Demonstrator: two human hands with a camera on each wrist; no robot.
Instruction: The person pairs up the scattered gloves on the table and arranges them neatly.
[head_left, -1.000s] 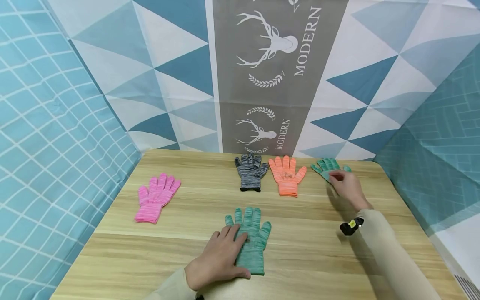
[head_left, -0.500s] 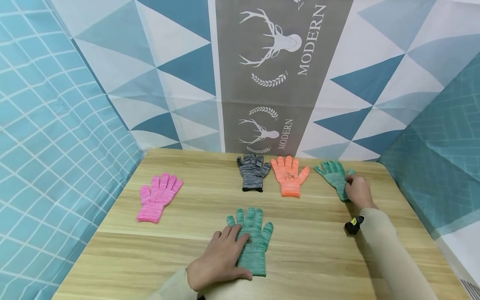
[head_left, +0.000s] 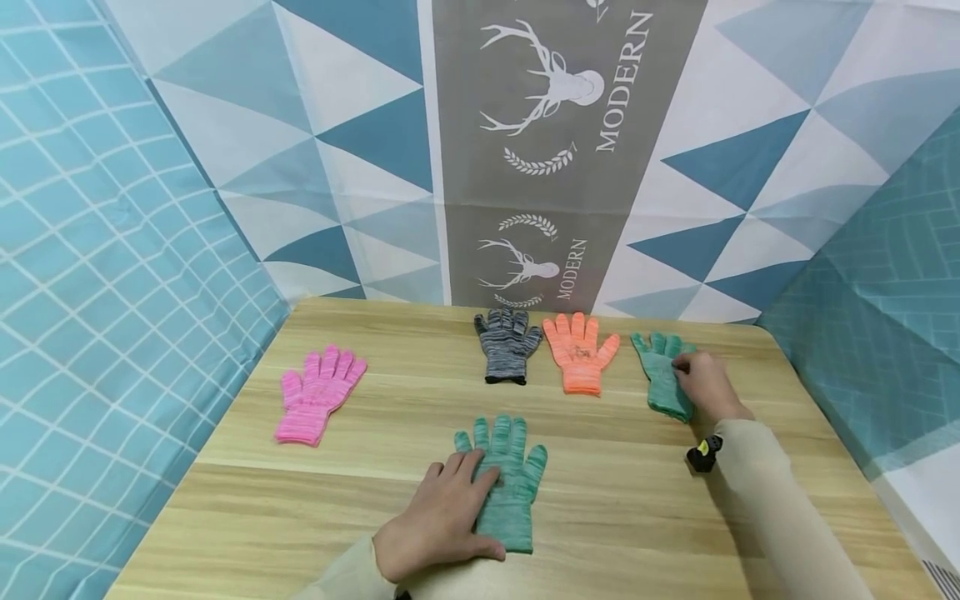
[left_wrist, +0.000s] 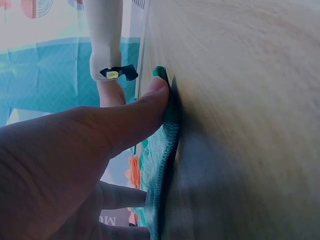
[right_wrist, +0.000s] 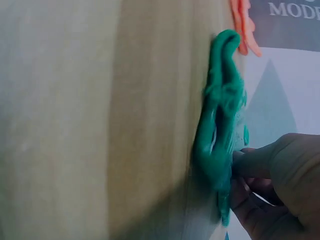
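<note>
A green knit glove (head_left: pixel 512 500) lies flat near the front middle, fingers pointing away. My left hand (head_left: pixel 438 518) rests across its left side; in the left wrist view the thumb lies along the cuff edge of this glove (left_wrist: pixel 167 132). At the back right is a second green glove (head_left: pixel 663 379), pinched at its right side between the thumb and fingers of my right hand (head_left: pixel 711 385). Its slightly gaping cuff (right_wrist: pixel 217 130) shows in the right wrist view. The right hand partly covers that glove's thumb side.
An orange glove (head_left: pixel 581 358) and a dark grey glove (head_left: pixel 507 348) lie side by side along the back of the wooden table (head_left: pixel 390 500). A pink glove (head_left: pixel 318 396) lies at the left. Patterned cloth walls (head_left: pixel 360 167) stand behind and at both sides.
The far green glove has come toward me and straightened, its cuff now pointing to the front. My right hand shifted right, then back left to another hold on it. The left hand stayed.
</note>
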